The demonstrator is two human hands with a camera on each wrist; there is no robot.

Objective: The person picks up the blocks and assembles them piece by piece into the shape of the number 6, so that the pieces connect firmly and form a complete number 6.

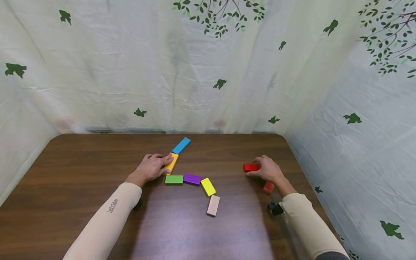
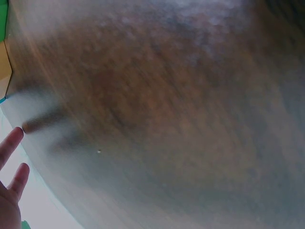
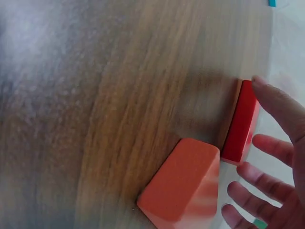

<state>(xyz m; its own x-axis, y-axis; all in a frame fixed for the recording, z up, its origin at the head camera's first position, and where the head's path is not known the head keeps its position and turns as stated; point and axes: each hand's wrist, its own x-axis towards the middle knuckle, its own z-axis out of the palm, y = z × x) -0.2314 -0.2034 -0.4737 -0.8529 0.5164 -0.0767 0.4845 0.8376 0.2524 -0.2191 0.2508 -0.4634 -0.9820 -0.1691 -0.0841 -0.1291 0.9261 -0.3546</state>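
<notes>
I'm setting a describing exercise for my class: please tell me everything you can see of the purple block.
The purple block is a small, plain oblong with straight edges and a darker near side. It looks smooth, perhaps painted wood. It lies on the brown table, its right end slanting slightly toward the person. It sits between the green block and the yellow block, its ends touching or nearly touching them. Neither the left hand nor the right hand touches it.
</notes>
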